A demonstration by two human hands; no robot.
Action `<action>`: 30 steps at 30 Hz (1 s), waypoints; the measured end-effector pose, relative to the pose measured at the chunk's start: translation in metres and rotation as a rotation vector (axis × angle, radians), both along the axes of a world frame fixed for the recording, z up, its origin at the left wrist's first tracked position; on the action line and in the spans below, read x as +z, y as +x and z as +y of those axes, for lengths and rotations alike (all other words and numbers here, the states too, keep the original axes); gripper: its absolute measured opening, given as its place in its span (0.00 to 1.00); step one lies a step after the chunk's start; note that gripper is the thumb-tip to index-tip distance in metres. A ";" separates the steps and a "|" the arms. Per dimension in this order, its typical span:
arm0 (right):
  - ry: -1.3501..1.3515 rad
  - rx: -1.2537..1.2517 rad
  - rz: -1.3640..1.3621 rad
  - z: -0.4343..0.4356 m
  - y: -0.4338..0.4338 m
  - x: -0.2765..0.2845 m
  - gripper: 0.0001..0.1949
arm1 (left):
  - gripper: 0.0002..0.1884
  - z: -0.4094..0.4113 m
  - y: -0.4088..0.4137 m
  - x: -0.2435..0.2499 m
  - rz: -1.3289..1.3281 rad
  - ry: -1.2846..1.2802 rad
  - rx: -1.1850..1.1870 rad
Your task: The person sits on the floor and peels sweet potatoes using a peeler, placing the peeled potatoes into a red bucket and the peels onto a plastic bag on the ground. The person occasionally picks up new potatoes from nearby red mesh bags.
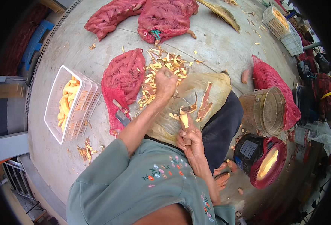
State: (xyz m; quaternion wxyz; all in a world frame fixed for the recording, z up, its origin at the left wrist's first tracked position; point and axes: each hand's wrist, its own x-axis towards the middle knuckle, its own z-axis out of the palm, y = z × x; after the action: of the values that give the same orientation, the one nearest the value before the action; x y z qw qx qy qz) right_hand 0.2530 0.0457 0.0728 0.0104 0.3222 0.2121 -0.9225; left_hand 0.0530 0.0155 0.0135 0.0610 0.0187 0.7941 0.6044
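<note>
My left hand is closed around the handle of a peeler, whose wire hoop and blade extend toward me. A partly peeled sweet potato sits in the grip of my right hand. Its pale flesh shows at the far end, and the blade lies against that end with a curl of peel beside it. Beneath both hands, a yellowish plastic sheet covers my lap. Long strips of peel rest on the sheet.
A peel heap and a red mesh sack lie ahead. At left stands a white crate of peeled sweet potatoes. A knife lies on mesh. Right are a metal bucket and black pail. More sacks lie beyond.
</note>
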 end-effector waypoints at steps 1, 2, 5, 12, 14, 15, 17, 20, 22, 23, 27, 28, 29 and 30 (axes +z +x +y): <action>0.028 0.019 -0.003 0.000 0.001 0.003 0.18 | 0.05 -0.007 -0.020 0.002 0.090 -0.150 0.069; 0.055 0.035 0.010 -0.003 0.003 0.011 0.18 | 0.04 -0.019 -0.043 -0.009 0.073 -0.170 0.129; 0.245 0.015 -0.050 -0.004 0.002 0.011 0.19 | 0.04 -0.042 -0.067 -0.029 0.036 -0.076 0.223; 0.271 0.006 -0.070 -0.009 -0.003 0.006 0.24 | 0.06 -0.009 0.039 0.030 -0.119 0.218 -0.152; 0.286 0.037 -0.109 -0.008 0.001 0.001 0.25 | 0.04 -0.006 0.042 0.024 -0.131 0.241 -0.142; 0.311 0.048 -0.117 -0.008 -0.004 0.002 0.26 | 0.04 -0.009 0.039 0.020 -0.177 0.203 -0.121; 0.376 0.039 -0.169 -0.010 -0.006 0.001 0.29 | 0.04 -0.007 0.027 0.012 -0.226 0.079 -0.078; 0.649 0.083 -0.133 -0.011 0.002 -0.008 0.31 | 0.04 -0.023 -0.034 -0.056 0.006 -0.061 0.120; 0.876 0.099 -0.117 -0.011 0.004 -0.008 0.29 | 0.03 -0.045 -0.069 -0.072 0.035 -0.100 0.235; 0.903 0.094 -0.147 -0.008 0.004 -0.005 0.29 | 0.03 -0.055 -0.079 -0.085 -0.062 0.023 0.234; 0.987 0.101 -0.197 0.001 0.006 -0.015 0.30 | 0.05 -0.022 -0.008 0.016 -0.298 0.347 0.073; 0.989 0.098 -0.183 -0.002 0.007 -0.020 0.30 | 0.06 -0.016 0.010 0.019 -0.304 0.420 -0.013; 0.989 0.094 -0.175 -0.004 0.009 -0.026 0.30 | 0.06 -0.008 0.030 0.032 -0.346 0.361 -0.068; 0.924 0.041 -0.099 -0.007 0.009 -0.034 0.30 | 0.05 -0.004 0.046 0.029 -0.286 0.323 -0.160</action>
State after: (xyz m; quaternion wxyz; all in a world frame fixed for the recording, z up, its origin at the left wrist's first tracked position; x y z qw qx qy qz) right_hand 0.2619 0.0382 0.0384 -0.1058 0.3325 0.6064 -0.7145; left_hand 0.0991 0.0110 0.0423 0.2168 0.0055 0.6665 0.7132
